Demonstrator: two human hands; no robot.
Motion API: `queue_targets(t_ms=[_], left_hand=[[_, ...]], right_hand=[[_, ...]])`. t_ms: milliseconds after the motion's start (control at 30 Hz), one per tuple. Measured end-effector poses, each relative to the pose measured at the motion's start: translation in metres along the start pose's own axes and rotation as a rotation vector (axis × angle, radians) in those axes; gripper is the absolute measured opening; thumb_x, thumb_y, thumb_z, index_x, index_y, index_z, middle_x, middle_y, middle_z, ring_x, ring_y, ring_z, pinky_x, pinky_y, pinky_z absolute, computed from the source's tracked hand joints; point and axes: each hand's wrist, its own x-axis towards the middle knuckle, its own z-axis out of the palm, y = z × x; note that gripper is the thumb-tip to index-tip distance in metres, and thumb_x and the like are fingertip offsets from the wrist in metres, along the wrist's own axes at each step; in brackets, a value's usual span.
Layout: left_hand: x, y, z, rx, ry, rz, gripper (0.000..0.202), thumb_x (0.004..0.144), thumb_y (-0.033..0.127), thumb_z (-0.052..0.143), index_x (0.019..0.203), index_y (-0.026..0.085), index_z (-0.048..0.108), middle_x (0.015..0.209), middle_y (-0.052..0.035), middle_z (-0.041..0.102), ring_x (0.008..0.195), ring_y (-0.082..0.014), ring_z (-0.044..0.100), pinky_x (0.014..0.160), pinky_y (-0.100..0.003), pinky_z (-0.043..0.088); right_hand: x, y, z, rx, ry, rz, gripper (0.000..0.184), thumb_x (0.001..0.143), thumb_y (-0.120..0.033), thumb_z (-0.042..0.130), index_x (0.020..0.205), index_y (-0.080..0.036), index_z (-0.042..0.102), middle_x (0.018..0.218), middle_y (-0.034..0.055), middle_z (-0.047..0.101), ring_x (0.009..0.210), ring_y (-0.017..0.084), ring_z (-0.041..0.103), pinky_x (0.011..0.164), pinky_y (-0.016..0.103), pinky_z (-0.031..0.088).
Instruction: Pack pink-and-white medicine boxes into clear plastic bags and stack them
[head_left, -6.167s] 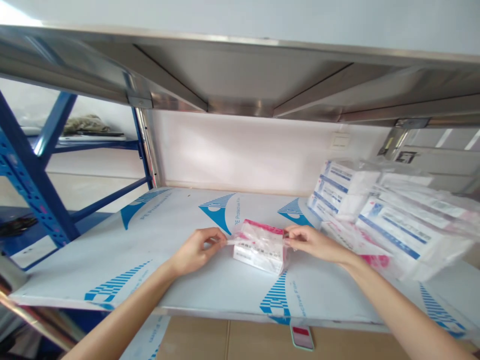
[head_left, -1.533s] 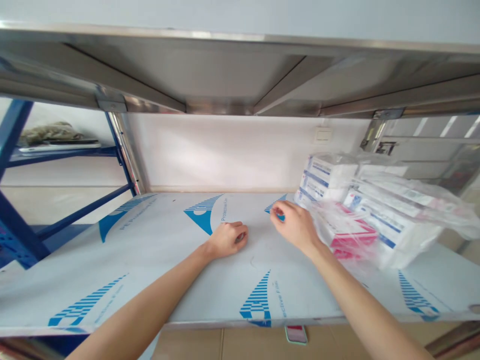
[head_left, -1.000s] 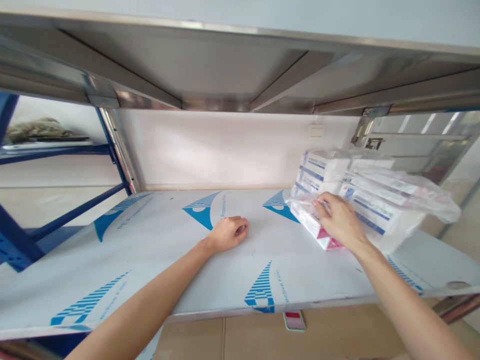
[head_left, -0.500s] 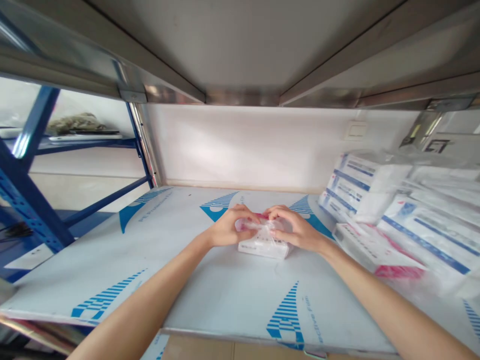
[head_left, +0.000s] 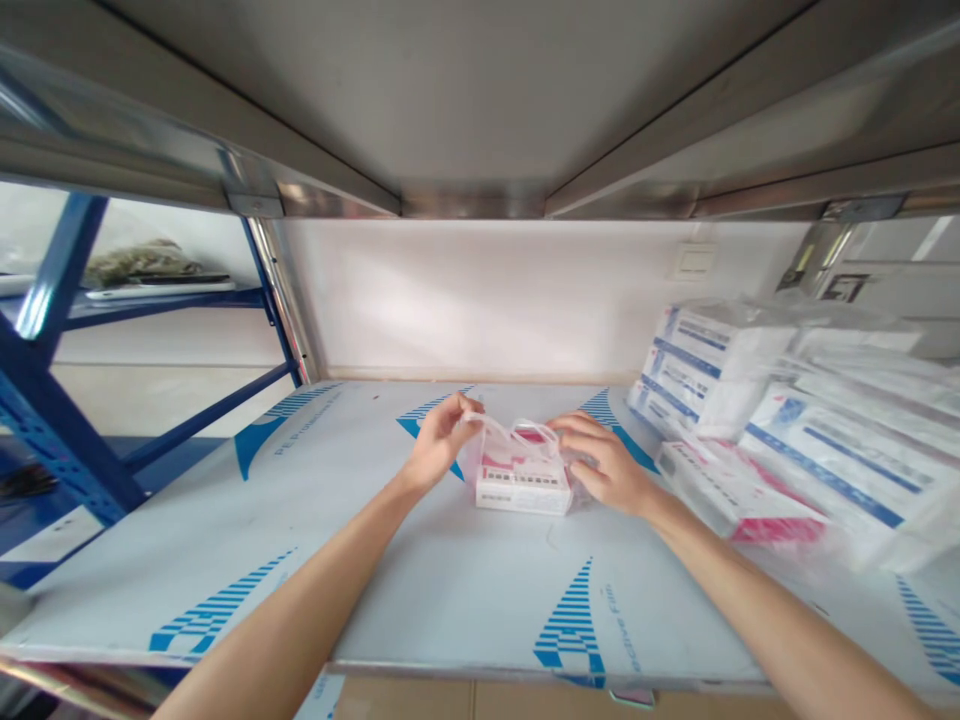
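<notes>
Carefully, our left hand [head_left: 441, 443] pinches the clear plastic bag [head_left: 517, 438] up off a white-and-pink boxed pack [head_left: 521, 492] lying mid-shelf on blue-printed protective film [head_left: 315, 570], while our right hand [head_left: 604, 465], fingers spread, steadies the bag beside wrapped stacks [head_left: 817, 440].

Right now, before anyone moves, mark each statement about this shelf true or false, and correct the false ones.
1. The left hand pinches the clear plastic bag around a white box. True.
2. The right hand grips the plastic-wrapped boxes at the right of the shelf. False: its fingers are at the bag's right side, apart from those boxes.
3. The white box rests on the film-covered shelf. True.
4. The blue metal rack stands to the right of the shelf. False: it stands to the left in view.
</notes>
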Motion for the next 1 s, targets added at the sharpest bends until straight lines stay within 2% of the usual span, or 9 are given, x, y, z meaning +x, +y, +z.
queue_targets(t_ms=[100,167,233,300,400,500,733,867,1000], left_hand=[[0.004,0.008,-0.014,-0.136,-0.018,-0.045,0.018,0.09,0.036,0.029,0.087,0.023,0.04,0.062,0.0028,0.045,0.071,-0.0182,0.059,0.077,-0.036,0.051],[0.004,0.016,-0.025,-0.204,-0.176,-0.107,0.033,0.093,0.045,0.024,0.092,0.022,0.048,0.053,0.0068,0.035,0.052,-0.0153,0.05,0.066,-0.033,0.051],[0.002,0.021,-0.034,-0.088,-0.388,-0.149,0.046,0.096,0.051,0.027,0.089,0.02,0.059,0.051,0.0061,0.037,0.046,-0.013,0.045,0.059,-0.03,0.046],[0.0,0.024,-0.037,0.209,-0.504,-0.083,0.044,0.097,0.048,0.039,0.08,0.018,0.067,0.057,0.0016,0.051,0.054,-0.0136,0.051,0.061,-0.028,0.043],[-0.002,0.023,-0.031,0.557,-0.511,0.093,0.021,0.091,0.029,0.056,0.081,0.019,0.071,0.078,-0.0029,0.068,0.072,-0.0168,0.06,0.069,-0.028,0.042],[-0.004,0.024,-0.019,0.644,-0.491,0.16,0.012,0.09,0.025,0.06,0.097,0.021,0.07,0.088,-0.0026,0.07,0.075,-0.0175,0.062,0.069,-0.028,0.043],[-0.01,0.029,0.001,0.658,-0.452,0.337,0.017,0.09,0.026,0.06,0.102,0.022,0.072,0.099,-0.0082,0.066,0.097,-0.024,0.057,0.092,-0.037,0.044],[-0.01,0.033,0.003,0.532,-0.409,0.327,0.013,0.086,0.023,0.062,0.077,0.022,0.072,0.093,-0.0064,0.069,0.099,-0.0236,0.057,0.097,-0.04,0.043],[-0.012,0.037,0.0,0.406,-0.485,0.214,0.038,0.089,0.029,0.06,0.052,0.02,0.056,0.063,-0.0027,0.063,0.069,-0.0164,0.058,0.075,-0.031,0.049]], right_hand=[[0.001,-0.006,-0.007,0.327,0.008,0.139,0.008,0.079,-0.018,0.049,0.074,-0.024,0.045,0.094,0.0082,0.071,0.092,0.025,0.065,0.084,0.042,0.049],[0.001,-0.009,-0.011,0.479,0.011,0.212,0.012,0.082,-0.024,0.05,0.077,-0.025,0.039,0.085,0.006,0.071,0.084,0.024,0.065,0.076,0.039,0.049],[-0.001,-0.011,-0.013,0.48,0.062,0.244,0.012,0.086,-0.027,0.05,0.082,-0.026,0.039,0.076,0.0023,0.066,0.073,0.022,0.063,0.068,0.035,0.048],[-0.002,-0.012,-0.011,0.282,0.118,0.227,0.006,0.088,-0.028,0.051,0.089,-0.025,0.046,0.071,-0.0004,0.062,0.067,0.021,0.061,0.065,0.034,0.048],[-0.002,-0.012,-0.001,-0.147,0.146,0.057,0.014,0.088,-0.022,0.054,0.101,-0.024,0.058,0.072,0.0001,0.061,0.071,0.021,0.061,0.074,0.037,0.048],[-0.004,-0.008,0.009,-0.315,0.182,-0.094,0.023,0.087,-0.014,0.051,0.106,-0.023,0.061,0.078,0.0031,0.065,0.077,0.023,0.061,0.079,0.041,0.048],[-0.015,-0.002,0.013,-0.267,0.197,-0.21,0.023,0.086,-0.015,0.051,0.105,-0.02,0.061,0.089,0.0081,0.067,0.083,0.025,0.06,0.078,0.044,0.046],[-0.012,-0.014,0.01,-0.169,0.127,-0.26,0.018,0.086,-0.019,0.049,0.098,-0.021,0.063,0.089,0.0074,0.068,0.084,0.025,0.059,0.079,0.045,0.044],[-0.005,-0.032,0.01,-0.132,0.006,-0.32,0.018,0.087,-0.018,0.043,0.074,-0.021,0.056,0.064,0.0013,0.057,0.061,0.018,0.05,0.065,0.038,0.041]])
